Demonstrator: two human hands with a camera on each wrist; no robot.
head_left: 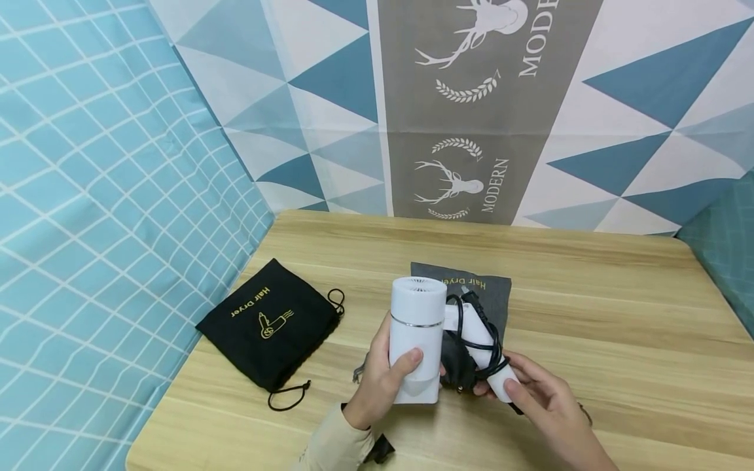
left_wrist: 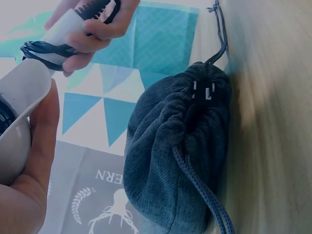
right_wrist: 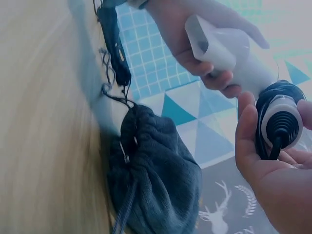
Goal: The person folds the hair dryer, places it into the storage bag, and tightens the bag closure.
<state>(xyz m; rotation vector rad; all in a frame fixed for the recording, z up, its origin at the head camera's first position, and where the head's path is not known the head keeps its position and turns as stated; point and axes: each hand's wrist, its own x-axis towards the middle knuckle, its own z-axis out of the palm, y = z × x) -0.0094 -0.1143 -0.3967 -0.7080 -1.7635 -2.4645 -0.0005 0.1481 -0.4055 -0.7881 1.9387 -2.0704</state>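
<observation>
A white hair dryer [head_left: 418,340] is raised over the table, its round vent facing up in the head view. My left hand [head_left: 377,383] grips the barrel, with the thumb across its front. At the right, my right hand [head_left: 544,396] holds the lower end of the white handle [right_wrist: 280,114]. A black cord [head_left: 493,356] is wound around that handle, and its plug [head_left: 469,297] sticks up near the top. Behind the dryer, partly hidden, lies a grey drawstring pouch [head_left: 497,294] marked "Hair Dryer"; the left wrist view shows its gathered neck and drawstring [left_wrist: 214,209].
To the left on the wooden table [head_left: 618,314] lies a flat black drawstring pouch [head_left: 265,327] with yellow lettering and loose cord loops. A blue checked cloth [head_left: 106,196] hangs along the left side. Patterned cloth [head_left: 330,111] covers the wall behind the table's far edge.
</observation>
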